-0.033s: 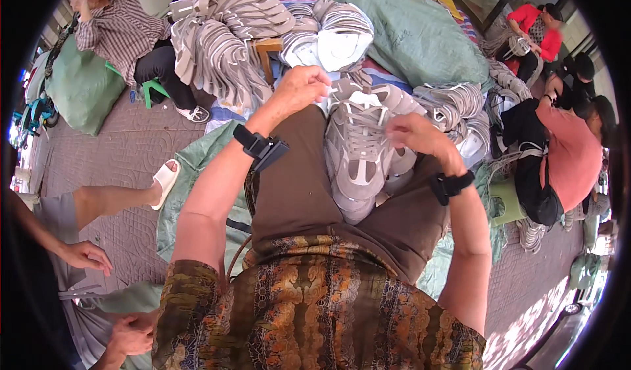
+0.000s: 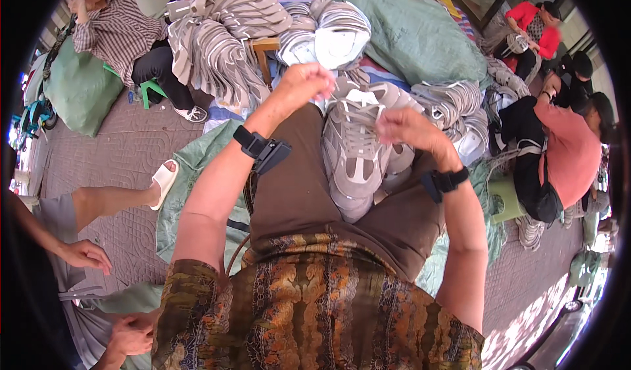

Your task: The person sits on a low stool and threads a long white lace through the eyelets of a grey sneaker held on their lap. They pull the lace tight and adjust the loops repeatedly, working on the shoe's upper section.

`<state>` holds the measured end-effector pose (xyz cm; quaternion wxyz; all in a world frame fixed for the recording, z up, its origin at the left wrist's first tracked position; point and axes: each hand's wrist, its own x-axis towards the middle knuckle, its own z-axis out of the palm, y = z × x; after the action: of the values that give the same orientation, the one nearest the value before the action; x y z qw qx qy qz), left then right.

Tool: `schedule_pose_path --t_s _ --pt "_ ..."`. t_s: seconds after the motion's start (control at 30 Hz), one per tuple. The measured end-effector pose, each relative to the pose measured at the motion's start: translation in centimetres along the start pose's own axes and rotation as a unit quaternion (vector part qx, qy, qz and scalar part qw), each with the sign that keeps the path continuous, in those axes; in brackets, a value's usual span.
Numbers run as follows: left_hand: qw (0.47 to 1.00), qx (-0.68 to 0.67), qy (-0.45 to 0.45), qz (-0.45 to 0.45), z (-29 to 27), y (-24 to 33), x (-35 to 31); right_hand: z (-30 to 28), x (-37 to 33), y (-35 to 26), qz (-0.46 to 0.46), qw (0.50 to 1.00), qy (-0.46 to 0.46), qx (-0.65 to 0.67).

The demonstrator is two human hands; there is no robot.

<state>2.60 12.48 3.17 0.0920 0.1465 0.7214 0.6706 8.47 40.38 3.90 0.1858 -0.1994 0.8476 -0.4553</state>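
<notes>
Between my thighs rests a grey lace-up sneaker [image 2: 358, 153], toe toward me, with pale grey laces criss-crossed up its front and a white patch at the tongue. My left hand [image 2: 307, 83] is raised beside the collar, fingers pinched together. What they hold, if anything, is too small to make out. My right hand [image 2: 409, 130] is at the right edge of the lacing, fingers curled in toward the eyelets; their tips are partly hidden, so a lace in them cannot be confirmed. Another grey shoe [image 2: 399, 163] lies partly hidden beneath that hand.
Stacked grey shoe uppers [image 2: 217, 61] spread ahead left, near a wooden stool [image 2: 265, 45]. More uppers [image 2: 450, 104] lie at the right. A large green sack [image 2: 414, 35] stands behind. People sit on both sides; a co-worker's hand [image 2: 85, 255] is close on my left.
My right hand has shifted left, closer over the laces. My left hand has moved slightly right toward the collar. The sneaker stays between my thighs.
</notes>
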Motion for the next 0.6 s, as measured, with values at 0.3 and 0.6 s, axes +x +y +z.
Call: schedule_pose_path --t_s 0.3,0.6 --pt "0.939 -0.32 0.108 0.063 0.3 7.1 -1.8 3.7 0.5 -7.8 -0.096 0.98 -0.088 0.147" --pt "0.968 -0.213 0.112 0.076 -0.3 2.7 2.2 3.8 4.4 -1.6 0.003 0.972 0.097 0.216"
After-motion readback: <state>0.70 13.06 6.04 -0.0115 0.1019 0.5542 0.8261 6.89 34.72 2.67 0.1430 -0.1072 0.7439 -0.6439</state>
